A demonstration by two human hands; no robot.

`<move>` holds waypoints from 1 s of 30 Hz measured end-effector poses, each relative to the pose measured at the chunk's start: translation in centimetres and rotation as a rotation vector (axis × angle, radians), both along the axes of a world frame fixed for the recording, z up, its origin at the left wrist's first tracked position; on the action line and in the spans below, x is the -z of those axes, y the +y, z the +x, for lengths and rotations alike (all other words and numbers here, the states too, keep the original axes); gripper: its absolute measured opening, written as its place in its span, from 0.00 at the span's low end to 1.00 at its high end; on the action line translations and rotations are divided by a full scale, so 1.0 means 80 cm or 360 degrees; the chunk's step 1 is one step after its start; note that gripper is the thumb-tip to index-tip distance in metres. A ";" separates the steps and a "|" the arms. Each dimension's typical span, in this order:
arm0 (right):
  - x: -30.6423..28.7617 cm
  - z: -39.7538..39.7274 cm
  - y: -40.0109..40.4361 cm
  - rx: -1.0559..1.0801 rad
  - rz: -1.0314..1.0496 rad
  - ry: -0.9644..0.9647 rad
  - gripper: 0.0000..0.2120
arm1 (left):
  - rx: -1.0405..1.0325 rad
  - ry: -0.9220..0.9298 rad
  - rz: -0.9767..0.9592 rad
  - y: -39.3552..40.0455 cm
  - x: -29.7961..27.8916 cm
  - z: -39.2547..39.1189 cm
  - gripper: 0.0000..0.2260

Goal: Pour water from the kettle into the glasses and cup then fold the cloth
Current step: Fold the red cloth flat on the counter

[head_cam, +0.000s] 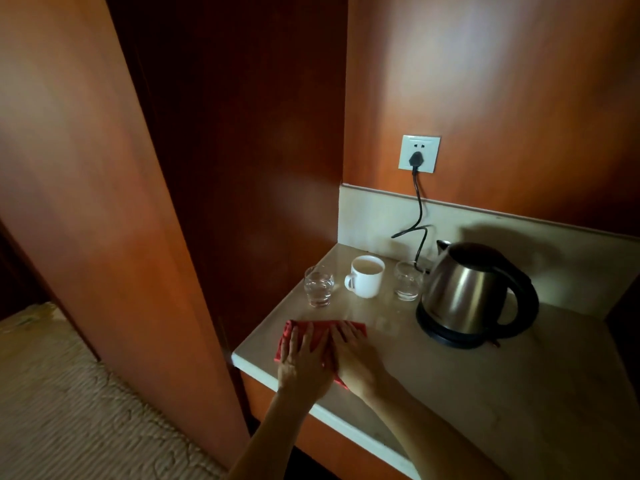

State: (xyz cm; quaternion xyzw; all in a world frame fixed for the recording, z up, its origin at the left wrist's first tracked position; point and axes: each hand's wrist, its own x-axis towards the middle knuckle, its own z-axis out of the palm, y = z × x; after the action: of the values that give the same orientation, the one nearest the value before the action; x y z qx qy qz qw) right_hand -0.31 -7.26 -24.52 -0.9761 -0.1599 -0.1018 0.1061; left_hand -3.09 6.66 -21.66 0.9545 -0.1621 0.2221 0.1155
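Both hands lay flat on the red cloth (320,336) near the front-left corner of the pale stone counter (485,393), fingers spread and palms pressed down. The left hand (304,360) covered the cloth's left part and the right hand (353,355) its right part, the two almost touching side by side, neither pinching the fabric. The cloth looked already doubled into a compact shape, its edges showing at about 10 and 1 o'clock from the hands. Beyond it, toward 12 o'clock, stood a row of three vessels — a clear glass (319,285) holding water, a white mug (366,276) with its handle turned left, and a second glass (408,280). At about 2 o'clock from the hands the stainless-steel electric kettle (464,292) sat upright on its black base (446,336), lid closed, spout toward the second glass. A black power cord (420,216) ran from behind the kettle up to a white wall socket (419,153).
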 end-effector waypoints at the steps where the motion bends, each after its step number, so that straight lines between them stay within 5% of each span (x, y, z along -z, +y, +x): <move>1: 0.002 -0.009 -0.011 0.0005 -0.0023 -0.0051 0.25 | 0.0035 0.0020 0.0019 -0.007 0.006 -0.005 0.16; 6: 0.000 -0.043 -0.060 0.0165 -0.0146 -0.0076 0.25 | 0.0154 0.0362 0.0295 -0.045 0.069 0.005 0.19; 15: 0.016 -0.012 -0.113 0.0463 -0.0253 -0.0086 0.25 | 0.0350 0.0435 0.0390 -0.111 0.066 0.066 0.24; 22: 0.027 0.069 -0.127 0.0516 -0.0094 0.0131 0.24 | 0.0362 0.0234 -0.0077 -0.136 0.070 0.126 0.16; 30: 0.015 0.058 -0.113 0.0544 -0.0205 -0.0037 0.28 | 0.0337 0.0216 -0.0013 -0.110 0.076 0.130 0.17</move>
State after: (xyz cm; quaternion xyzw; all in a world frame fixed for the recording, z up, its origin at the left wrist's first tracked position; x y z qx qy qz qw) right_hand 4.33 -16.27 -25.69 -0.9926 0.0010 -0.1191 0.0227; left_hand 7.31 -2.12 -27.76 0.9444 -0.2528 0.1441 0.1529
